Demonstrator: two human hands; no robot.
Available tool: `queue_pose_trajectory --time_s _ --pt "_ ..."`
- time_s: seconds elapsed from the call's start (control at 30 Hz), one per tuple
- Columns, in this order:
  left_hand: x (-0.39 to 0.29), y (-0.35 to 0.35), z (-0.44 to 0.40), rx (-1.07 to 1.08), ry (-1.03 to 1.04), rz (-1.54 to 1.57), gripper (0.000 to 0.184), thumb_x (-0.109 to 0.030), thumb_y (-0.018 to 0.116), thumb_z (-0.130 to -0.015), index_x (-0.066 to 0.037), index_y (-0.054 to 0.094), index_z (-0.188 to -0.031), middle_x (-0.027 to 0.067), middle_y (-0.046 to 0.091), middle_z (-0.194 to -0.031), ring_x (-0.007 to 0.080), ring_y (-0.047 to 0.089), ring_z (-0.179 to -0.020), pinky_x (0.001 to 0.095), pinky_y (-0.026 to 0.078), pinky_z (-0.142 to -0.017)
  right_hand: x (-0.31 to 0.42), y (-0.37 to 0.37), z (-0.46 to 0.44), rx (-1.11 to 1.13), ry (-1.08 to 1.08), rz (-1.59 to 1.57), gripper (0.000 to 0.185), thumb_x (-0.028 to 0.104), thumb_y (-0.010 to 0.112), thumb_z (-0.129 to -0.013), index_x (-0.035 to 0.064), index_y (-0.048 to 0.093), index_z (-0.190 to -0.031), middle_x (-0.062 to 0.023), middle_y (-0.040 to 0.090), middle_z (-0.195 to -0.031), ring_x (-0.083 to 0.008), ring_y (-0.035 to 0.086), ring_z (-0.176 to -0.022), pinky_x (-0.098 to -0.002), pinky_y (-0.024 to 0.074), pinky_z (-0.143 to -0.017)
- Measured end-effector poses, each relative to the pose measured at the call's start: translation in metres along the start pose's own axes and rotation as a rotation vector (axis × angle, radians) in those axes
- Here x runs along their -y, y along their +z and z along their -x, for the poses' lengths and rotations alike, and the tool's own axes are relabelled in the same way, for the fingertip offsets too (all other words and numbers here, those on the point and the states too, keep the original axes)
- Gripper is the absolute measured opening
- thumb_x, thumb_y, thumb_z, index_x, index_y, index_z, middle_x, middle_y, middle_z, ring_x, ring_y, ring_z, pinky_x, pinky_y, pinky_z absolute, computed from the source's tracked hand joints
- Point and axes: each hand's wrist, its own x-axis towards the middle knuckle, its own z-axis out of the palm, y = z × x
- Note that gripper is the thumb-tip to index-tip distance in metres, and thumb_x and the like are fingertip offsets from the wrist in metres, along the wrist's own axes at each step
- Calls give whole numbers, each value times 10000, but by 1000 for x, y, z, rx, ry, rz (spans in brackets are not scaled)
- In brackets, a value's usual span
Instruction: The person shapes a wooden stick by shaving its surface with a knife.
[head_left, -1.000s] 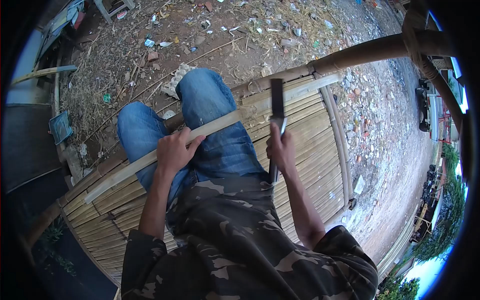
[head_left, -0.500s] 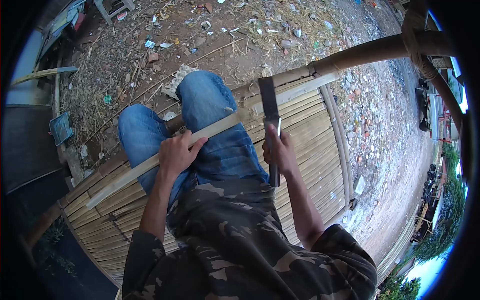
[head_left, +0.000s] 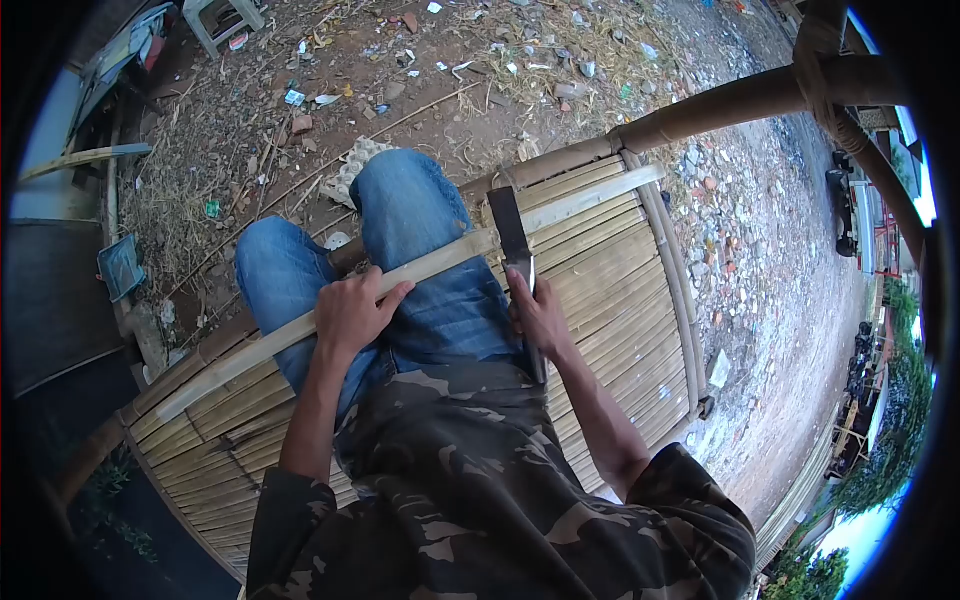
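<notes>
A long pale bamboo strip (head_left: 435,262) lies across my thighs, reaching from the lower left to the right end of the slatted bench. My left hand (head_left: 352,312) grips it over my lap, thumb along its near side. In my right hand (head_left: 538,318) is a machete (head_left: 510,222) with a wide dark blade, held by its handle. The blade points away from me and crosses the strip just right of my knee. Whether its edge cuts into the strip, I cannot tell.
I sit on a bamboo-slat bench (head_left: 610,290) with a thick bamboo rail (head_left: 720,110) along its far side. Littered ground (head_left: 420,90) lies beyond. A plastic stool (head_left: 222,22) stands at the top left, and a blue container (head_left: 122,268) is at the left.
The machete and my right hand have moved left and slightly toward me, with the blade now over the strip. The strip has shifted slightly to the left. My left hand stays nearly in place.
</notes>
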Motion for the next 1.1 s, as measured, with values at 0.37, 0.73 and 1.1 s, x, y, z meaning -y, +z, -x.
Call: queue_pose_trajectory --time_s 0.37,0.73,1.1 --pt "1 9 2 -48 5 68 569 -565 536 -928 -47 560 -692 168 629 -602 343 657 -570 438 507 -506 33 -23 9 -83 51 -381 482 492 478 -997 92 438 -731 0 428 -530 -101 450 -402 -253 361 -376" --pt "-4 6 -2 -65 8 34 570 -573 560 -909 -48 562 -687 171 627 -595 349 660 -576 442 512 -512 45 -28 14 -383 -166 -532 447 461 474 -1006 87 443 -764 -1 433 -532 -106 469 -426 -258 384 -394" --pt "-6 10 -7 -55 19 38 578 -575 540 -919 -48 569 -684 171 625 -589 351 659 -574 447 514 -515 12 -2 9 44 11 19 518 500 477 -994 95 423 -677 -10 425 -490 -115 458 -388 -267 383 -383"
